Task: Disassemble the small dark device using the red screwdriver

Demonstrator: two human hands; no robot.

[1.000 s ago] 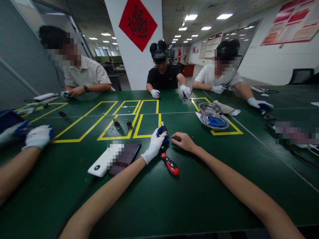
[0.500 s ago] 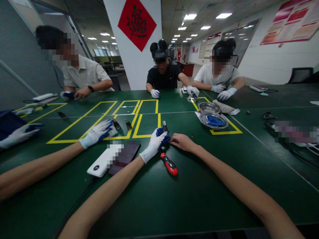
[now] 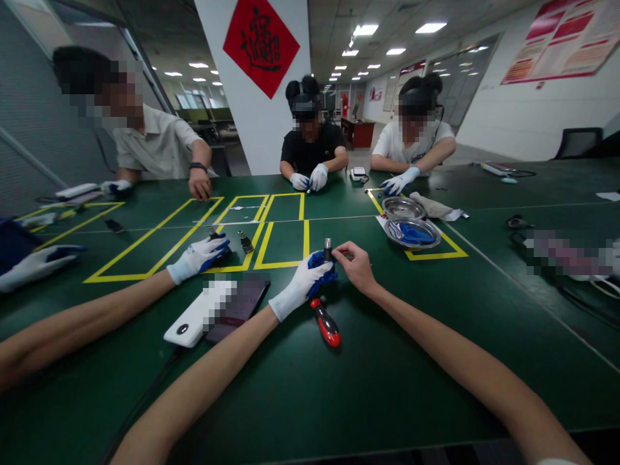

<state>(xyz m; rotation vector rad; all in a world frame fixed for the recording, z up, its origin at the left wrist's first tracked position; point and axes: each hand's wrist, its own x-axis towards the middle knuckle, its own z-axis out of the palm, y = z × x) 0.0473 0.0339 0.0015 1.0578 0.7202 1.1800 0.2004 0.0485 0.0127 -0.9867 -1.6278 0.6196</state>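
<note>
My left hand (image 3: 305,281), in a white glove with blue-coated fingers, is closed around a small black cylindrical fitting with a silver metal tip (image 3: 328,248), held upright above the table. Bare, my right hand (image 3: 357,263) is raised beside it, thumb and forefinger pinched together against the fitting's right side. Whether a small piece sits in that pinch is too small to tell. A screwdriver (image 3: 327,325) with a red and black handle lies just below my left hand; its shaft is not visible.
A co-worker's gloved hand (image 3: 199,256) at left covers a dark fitting. A similar black fitting (image 3: 245,242) stands nearby. A white power bank (image 3: 198,316) lies beside a dark phone-like slab (image 3: 242,310). Metal bowls (image 3: 438,240), one holding blue gloves, sit right. Three people work opposite.
My right hand has lifted off the tabletop and come up to the fitting. The co-worker's hand at left has closed over a fitting. People opposite have shifted their hands.
</note>
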